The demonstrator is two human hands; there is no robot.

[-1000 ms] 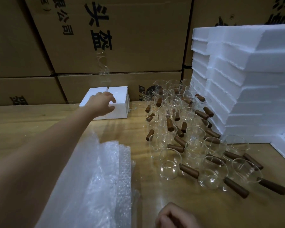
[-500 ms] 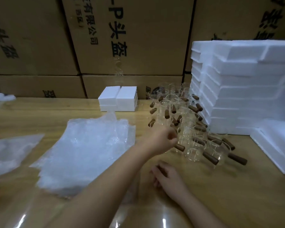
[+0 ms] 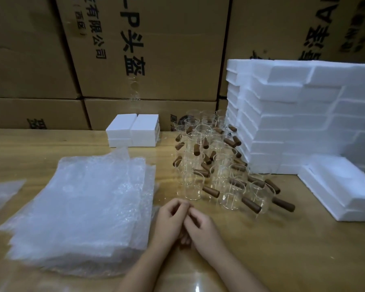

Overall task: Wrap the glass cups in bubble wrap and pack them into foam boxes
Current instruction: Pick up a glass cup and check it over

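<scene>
Glass cups (image 3: 193, 186), wooden-handled, stand clustered at centre on the worktop (image 3: 282, 249), between the bubble wrap stack (image 3: 82, 207) (lower left) and foam boxes (image 3: 293, 123), presumably for easy reach. Left hand (image 3: 171, 216) and right hand (image 3: 200, 227) meet lower centre, fingers loosely curled, holding nothing visible.

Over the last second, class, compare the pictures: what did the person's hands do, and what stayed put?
The left hand pulled back from the small foam boxes, passed the glass cups, and now meets the right hand in front of them, holding nothing visible. The cups, bubble wrap and foam stack stayed put.
</scene>
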